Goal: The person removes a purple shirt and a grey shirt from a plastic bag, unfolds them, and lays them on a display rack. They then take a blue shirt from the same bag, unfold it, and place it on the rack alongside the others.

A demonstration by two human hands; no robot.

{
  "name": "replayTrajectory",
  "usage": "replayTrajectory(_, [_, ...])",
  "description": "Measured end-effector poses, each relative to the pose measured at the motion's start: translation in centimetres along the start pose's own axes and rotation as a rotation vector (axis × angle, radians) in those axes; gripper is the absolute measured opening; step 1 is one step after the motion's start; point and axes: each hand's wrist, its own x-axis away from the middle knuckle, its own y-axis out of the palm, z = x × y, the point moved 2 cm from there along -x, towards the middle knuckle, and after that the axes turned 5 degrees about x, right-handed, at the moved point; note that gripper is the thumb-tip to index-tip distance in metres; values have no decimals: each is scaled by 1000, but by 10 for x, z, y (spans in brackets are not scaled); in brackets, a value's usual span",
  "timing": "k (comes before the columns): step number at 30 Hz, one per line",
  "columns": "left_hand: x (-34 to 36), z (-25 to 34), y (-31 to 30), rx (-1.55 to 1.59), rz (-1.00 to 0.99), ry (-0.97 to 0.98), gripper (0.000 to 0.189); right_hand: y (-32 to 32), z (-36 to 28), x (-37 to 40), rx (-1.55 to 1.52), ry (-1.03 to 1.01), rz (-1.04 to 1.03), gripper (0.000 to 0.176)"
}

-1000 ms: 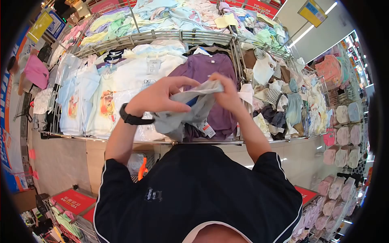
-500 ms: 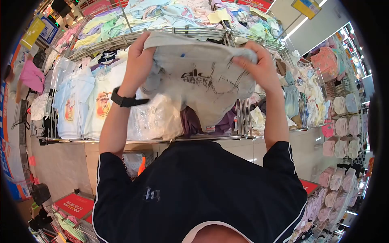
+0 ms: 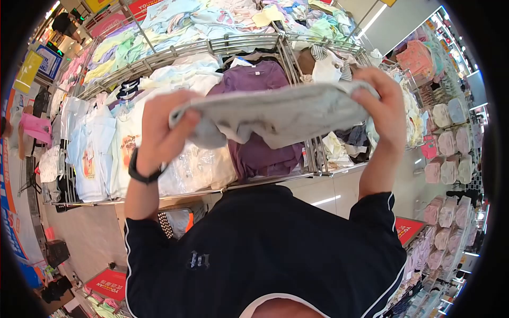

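A grey garment [image 3: 281, 114] hangs folded in the air between my two hands, over the clothes display. My left hand [image 3: 167, 124] is closed on its left end, with the thumb on the near side and a black band on the wrist. At the other end my right hand [image 3: 380, 103] grips the cloth between thumb and fingers. Behind and below the garment lies a purple shirt [image 3: 260, 159], partly covered by it. White shirts with a printed figure [image 3: 126, 148] and a plastic-wrapped light garment [image 3: 199, 167] lie to the left of the purple one.
Metal rails [image 3: 228, 45] divide the display, with pastel clothes [image 3: 185, 21] piled beyond. Racks of packed items [image 3: 448, 143] stand at the right. A basket [image 3: 180, 220] is below the display's front edge. A person [image 3: 66, 24] stands far at the upper left.
Both hands have moved outward and lower, my left one more so. The garment is now a narrower, stretched band, its print out of sight. More of the purple shirt shows, and the view has shifted.
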Motion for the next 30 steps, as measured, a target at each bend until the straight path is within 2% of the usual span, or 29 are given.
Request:
replayTrajectory(2, [10,17,12,11,52,81,32,-17,-5,21,-106,0,13,15])
replayTrajectory(4, [16,32,20,96,54,51,29,-29,-10,31,-251,-22,76,14])
replayTrajectory(7, [16,27,29,327,-41,103,24,-40,-4,28,-394,-126,199,19])
replayTrajectory(9, [8,26,40,319,158,4,23,-39,-1,12,-393,-87,262,16])
replayTrajectory(11, [-12,7,46,280,254,-44,24,-25,1,-14,-419,1,314,10])
replayTrajectory(12, [-25,-13,57,348,360,-163,24,-26,28,-32,-296,41,231,10])
replayTrajectory(13, [-33,-47,64,262,385,-162,23,-13,44,-53,-161,58,205,17])
replayTrajectory(15, [-57,-107,81,53,381,-263,24,25,104,-94,66,175,155,24])
replayTrajectory(17, [-51,-210,102,-32,316,-429,29,81,179,-133,162,371,-25,23])
replayTrajectory(18, [-40,-272,116,-140,289,-574,28,122,237,-150,223,191,42,20])
replayTrajectory(19, [-25,-332,128,-221,206,-610,26,166,292,-157,281,12,107,18])
replayTrajectory(20, [-12,-379,141,-195,175,-681,22,201,331,-160,387,48,-41,15])
replayTrajectory(21, [7,-428,154,-240,156,-667,21,232,367,-161,492,85,-190,13])
replayTrajectory(22, [20,-464,162,-285,136,-654,19,265,402,-154,598,103,-221,12])
replayTrajectory(23, [19,-476,167,-317,156,-654,18,289,427,-146,702,128,-255,10])
replayTrajectory(25, [23,-489,183,-370,186,-671,16,312,438,-143,793,145,-356,13])
replayTrajectory(27, [24,-496,191,-458,77,-668,15,328,446,-137,909,123,-453,18])
replayTrajectory(30, [21,-505,196,-506,-59,-646,18,335,466,-137,1045,56,-489,16])
